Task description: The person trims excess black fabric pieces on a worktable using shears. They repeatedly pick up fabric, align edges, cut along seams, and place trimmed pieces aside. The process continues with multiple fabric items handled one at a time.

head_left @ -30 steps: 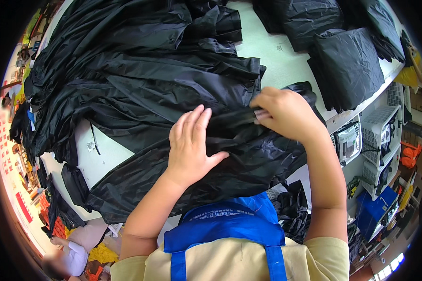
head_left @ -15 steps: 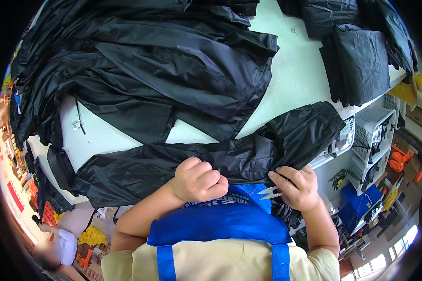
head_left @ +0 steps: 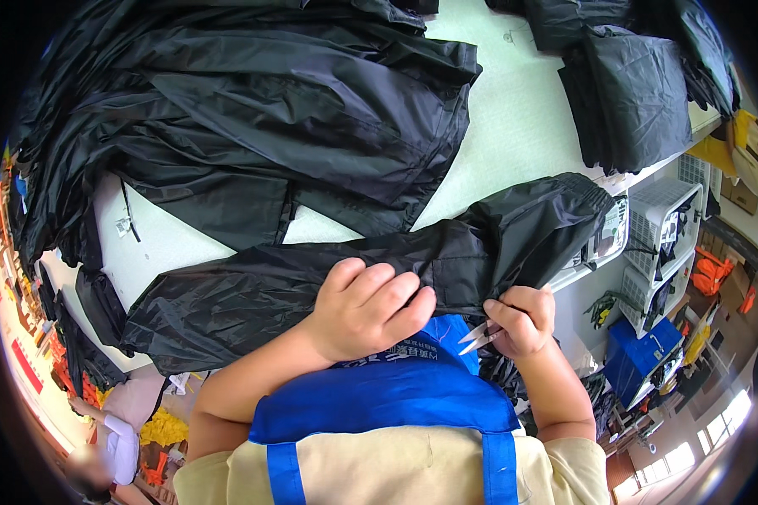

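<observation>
A long black jacket sleeve (head_left: 253,295) lies across the near edge of the white table (head_left: 514,126). My left hand (head_left: 366,307) is closed on the fabric at the sleeve's middle. My right hand (head_left: 522,320) pinches the lower edge of the sleeve near its cuff end and also holds small metal thread snips (head_left: 477,337), their points aimed left. The rest of the black jacket (head_left: 312,118) is spread over the table beyond.
Folded black garments (head_left: 632,93) are stacked at the table's far right. White plastic crates (head_left: 661,236) and a blue bin (head_left: 640,358) stand on the floor to the right. Another person (head_left: 118,429) crouches at lower left among yellow scraps.
The sleeve has been pulled toward me to the table's near edge. Both hands came down with it; the left went from flat on the cloth to closed on it.
</observation>
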A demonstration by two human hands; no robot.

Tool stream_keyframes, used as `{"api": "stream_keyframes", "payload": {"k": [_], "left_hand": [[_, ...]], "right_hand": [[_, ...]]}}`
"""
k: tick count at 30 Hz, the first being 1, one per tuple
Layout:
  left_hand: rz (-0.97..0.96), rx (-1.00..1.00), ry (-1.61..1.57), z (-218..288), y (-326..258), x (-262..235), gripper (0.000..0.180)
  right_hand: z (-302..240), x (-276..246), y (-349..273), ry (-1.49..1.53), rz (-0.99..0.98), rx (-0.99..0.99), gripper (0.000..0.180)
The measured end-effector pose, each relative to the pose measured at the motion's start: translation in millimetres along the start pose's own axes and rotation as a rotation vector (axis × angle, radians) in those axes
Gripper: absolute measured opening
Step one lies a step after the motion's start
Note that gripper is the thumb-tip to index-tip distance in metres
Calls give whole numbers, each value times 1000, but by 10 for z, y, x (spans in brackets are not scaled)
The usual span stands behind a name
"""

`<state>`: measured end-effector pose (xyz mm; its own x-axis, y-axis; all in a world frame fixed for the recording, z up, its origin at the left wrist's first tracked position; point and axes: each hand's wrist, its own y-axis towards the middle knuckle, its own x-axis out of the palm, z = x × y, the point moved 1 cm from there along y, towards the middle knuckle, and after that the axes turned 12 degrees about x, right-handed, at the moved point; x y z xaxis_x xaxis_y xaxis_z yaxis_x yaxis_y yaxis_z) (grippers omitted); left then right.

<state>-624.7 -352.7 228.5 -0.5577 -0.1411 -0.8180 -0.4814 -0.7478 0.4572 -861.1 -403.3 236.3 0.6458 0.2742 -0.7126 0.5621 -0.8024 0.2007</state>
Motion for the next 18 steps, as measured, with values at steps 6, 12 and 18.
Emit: {"api": "stream_keyframes", "payload": {"k": [6, 12, 18], "left_hand": [[33, 45, -43, -4, 58, 205, 13], [154, 127, -60, -31, -5, 287, 19], [244, 118, -61, -37, 1, 275, 24]], "right_hand": [[-197, -20, 148, 49, -382, 487, 31], [-403, -298, 813, 173, -293, 493, 28], [-47, 162, 738, 397, -467, 478, 18]]}}
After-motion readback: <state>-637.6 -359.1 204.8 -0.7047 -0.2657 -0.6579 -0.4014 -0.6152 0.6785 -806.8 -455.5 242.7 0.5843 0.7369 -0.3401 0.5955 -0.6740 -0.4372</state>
